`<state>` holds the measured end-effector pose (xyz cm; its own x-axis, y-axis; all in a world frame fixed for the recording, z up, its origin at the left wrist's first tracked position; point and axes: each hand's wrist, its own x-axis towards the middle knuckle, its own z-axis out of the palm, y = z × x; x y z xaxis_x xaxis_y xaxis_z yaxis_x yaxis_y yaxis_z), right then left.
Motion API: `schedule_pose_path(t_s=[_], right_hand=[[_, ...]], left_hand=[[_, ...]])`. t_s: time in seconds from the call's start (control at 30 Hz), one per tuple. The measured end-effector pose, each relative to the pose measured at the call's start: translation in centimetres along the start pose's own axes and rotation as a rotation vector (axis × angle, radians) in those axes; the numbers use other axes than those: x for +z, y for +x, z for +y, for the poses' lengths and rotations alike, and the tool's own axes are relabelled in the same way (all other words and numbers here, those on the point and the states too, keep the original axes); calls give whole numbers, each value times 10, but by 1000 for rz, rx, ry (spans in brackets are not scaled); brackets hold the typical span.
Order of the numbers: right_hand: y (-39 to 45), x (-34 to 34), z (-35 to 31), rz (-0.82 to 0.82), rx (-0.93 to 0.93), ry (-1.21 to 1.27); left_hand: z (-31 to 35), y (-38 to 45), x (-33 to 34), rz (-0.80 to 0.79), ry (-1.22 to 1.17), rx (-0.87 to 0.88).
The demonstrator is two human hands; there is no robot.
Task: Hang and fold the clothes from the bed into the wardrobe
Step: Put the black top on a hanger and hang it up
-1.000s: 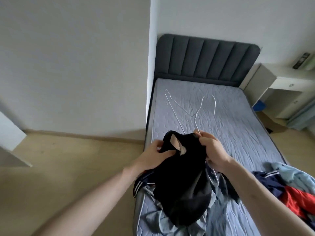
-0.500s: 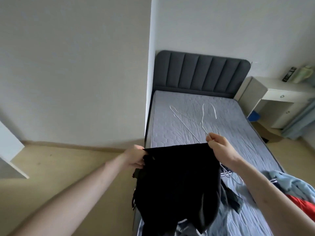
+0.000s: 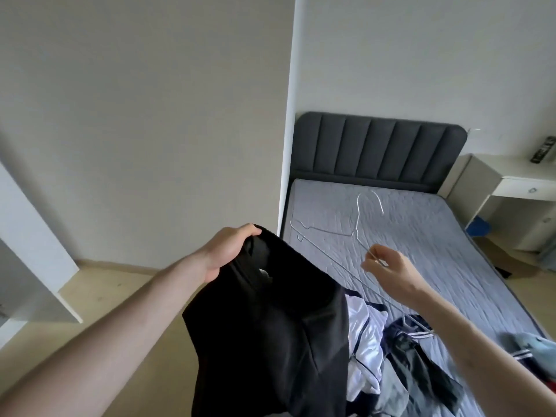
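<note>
Hanging step, garment and hanger both in hand. Left hand (image 3: 227,251) curled over the top edge of a black garment (image 3: 270,335), holding it up beside the bed (image 3: 436,236); cloth hanging down toward the floor at the bed's near left corner. Right hand (image 3: 388,267) pinching a thin wire hanger (image 3: 356,233) between thumb and fingertips, raised over the mattress; hook end pointing toward the headboard (image 3: 376,149), lower wire trailing back toward the clothes pile (image 3: 400,350). A second hanger (image 3: 319,229) seemingly lying flat on the mattress just left of the first; overlap of the wires makes the split hard to tell.

Remaining clothes heaped at the foot of the bed: white, navy striped and grey pieces, with a pale blue piece (image 3: 532,341) at the right edge. Wardrobe interior not shown; only a white panel (image 3: 36,251) at far left, possibly its door.

Judged progress: early, most of the pile untouched. Next move likely calls for bringing the hanger's shoulder to the garment's opening and threading it inside, with the left-hand grip keeping the opening spread. Risk: thin wire snagging the cloth or the loose pile below.
</note>
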<state>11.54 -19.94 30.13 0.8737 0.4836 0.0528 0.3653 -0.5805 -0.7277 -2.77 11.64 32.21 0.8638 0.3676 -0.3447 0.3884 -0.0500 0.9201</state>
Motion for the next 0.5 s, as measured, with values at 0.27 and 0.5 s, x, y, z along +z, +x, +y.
schedule_pose_path(t_s=[0.27,0.5], right_hand=[[-16,-19,-52,43,-218,80],[-21,-22,-73,43,-293,104]], left_hand=[[1,11,-33,193,145,12],[10,23,-57,232,274,73]])
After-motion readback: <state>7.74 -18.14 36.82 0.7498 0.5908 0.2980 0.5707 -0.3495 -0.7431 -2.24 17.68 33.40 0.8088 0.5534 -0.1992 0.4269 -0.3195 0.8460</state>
